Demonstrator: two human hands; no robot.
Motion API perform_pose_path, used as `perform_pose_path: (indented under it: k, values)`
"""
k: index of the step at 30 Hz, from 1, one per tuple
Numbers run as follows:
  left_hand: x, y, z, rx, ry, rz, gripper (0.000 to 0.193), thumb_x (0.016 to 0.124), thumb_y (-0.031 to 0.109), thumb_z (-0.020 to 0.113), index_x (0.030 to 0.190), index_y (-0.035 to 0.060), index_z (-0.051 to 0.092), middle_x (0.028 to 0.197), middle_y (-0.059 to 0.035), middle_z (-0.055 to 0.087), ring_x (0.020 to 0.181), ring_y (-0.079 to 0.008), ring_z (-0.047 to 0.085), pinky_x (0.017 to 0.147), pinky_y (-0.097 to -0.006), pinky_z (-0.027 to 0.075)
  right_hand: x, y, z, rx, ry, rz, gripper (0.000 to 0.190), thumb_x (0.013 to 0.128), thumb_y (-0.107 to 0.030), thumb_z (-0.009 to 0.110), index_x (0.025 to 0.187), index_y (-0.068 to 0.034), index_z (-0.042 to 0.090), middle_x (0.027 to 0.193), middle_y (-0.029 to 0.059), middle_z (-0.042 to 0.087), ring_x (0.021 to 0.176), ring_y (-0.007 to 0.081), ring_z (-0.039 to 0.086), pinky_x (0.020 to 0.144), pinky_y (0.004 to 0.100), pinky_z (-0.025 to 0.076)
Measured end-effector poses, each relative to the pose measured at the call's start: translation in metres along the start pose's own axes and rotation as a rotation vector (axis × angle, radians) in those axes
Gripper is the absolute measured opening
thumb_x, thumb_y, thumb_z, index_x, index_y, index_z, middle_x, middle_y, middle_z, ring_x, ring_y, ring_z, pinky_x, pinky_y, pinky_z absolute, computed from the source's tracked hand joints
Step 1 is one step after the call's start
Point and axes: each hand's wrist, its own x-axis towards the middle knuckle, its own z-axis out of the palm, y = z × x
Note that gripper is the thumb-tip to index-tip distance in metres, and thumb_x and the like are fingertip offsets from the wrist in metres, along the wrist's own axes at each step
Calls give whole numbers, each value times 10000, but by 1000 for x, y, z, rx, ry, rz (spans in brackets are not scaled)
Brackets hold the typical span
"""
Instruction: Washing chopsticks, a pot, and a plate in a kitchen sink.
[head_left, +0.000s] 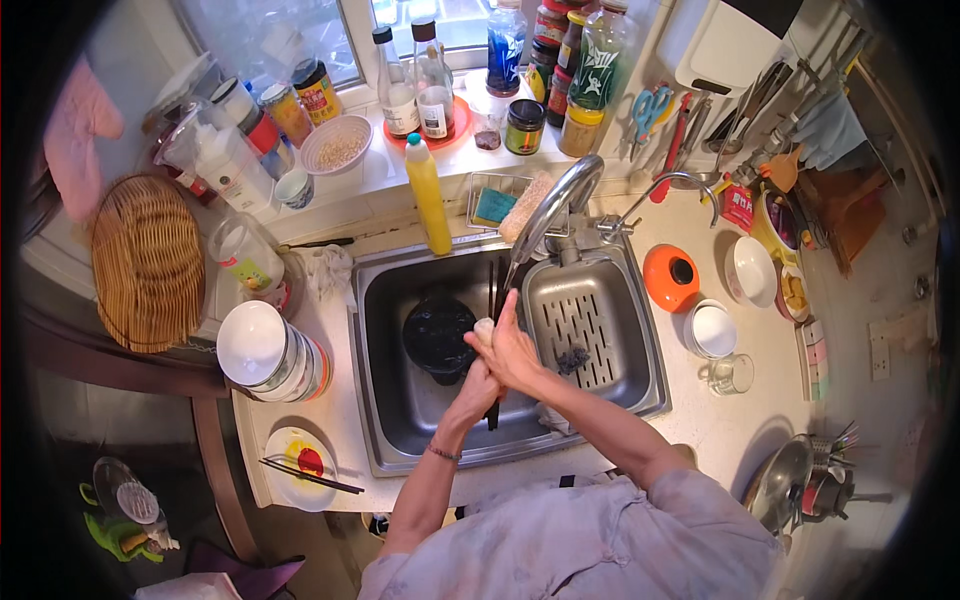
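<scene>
My two hands meet over the steel double sink (365, 375), below the tip of the curved faucet (559, 199). My left hand (475, 390) is closed around dark chopsticks (492, 289); their ends stick out above and below the hands. Against them, my right hand (514, 356) grips a small whitish wad (484, 330), with its index finger pointing towards the spout. What the wad is made of is too small to tell. A black pot (439, 330) sits in the left basin beside the hands. On the slotted tray (615, 330) of the right basin lies a dark scouring pad (572, 360).
Stacked bowls (251, 345) and a stained plate (285, 487) with chopsticks across it stand left. Behind the sink are a yellow detergent bottle (429, 199) and a wire sponge rack (480, 221). An orange lid (664, 281), white bowls (711, 330) and a glass mug (735, 375) are right.
</scene>
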Motion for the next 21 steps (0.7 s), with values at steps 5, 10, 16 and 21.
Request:
perform_pose_path:
  k: [5, 10, 16, 21]
  values:
    - [-24, 1, 5, -15, -96, -149, 202, 951, 224, 514, 1029, 80, 396, 640, 41, 376, 509, -57, 366, 448, -232, 332, 61, 20, -23, 118, 307, 95, 889, 849, -461, 598, 1358, 124, 163, 1079, 328, 565, 860, 457, 612, 708, 487, 503]
    - [-18, -18, -4, 105, 13, -94, 235, 944, 269, 528, 1028, 72, 432, 636, -3, 459, 512, -108, 433, 464, -260, 378, 69, 46, -29, 940, 72, 287, 530, 891, -428, 571, 1076, 59, 476, 868, 181, 631, 714, 272, 664, 544, 391, 537]
    - [1, -12, -3, 948, 381, 263, 394, 898, 337, 584, 1027, -18, 472, 798, -189, 612, 733, -258, 631, 645, -363, 487, 41, 22, -25, 1239, -209, 399, 287, 802, -38, 679, 1044, -15, 526, 865, 147, 645, 774, 269, 676, 671, 403, 572]
    - [0, 6, -9, -177, -80, -177, 382, 903, 354, 586, 1028, 1, 510, 803, -153, 643, 761, -245, 642, 639, -378, 499, 39, 15, -43, 1379, -336, 330, 296, 806, -26, 660, 1061, 1, 513, 917, 169, 643, 847, 305, 667, 769, 466, 567]
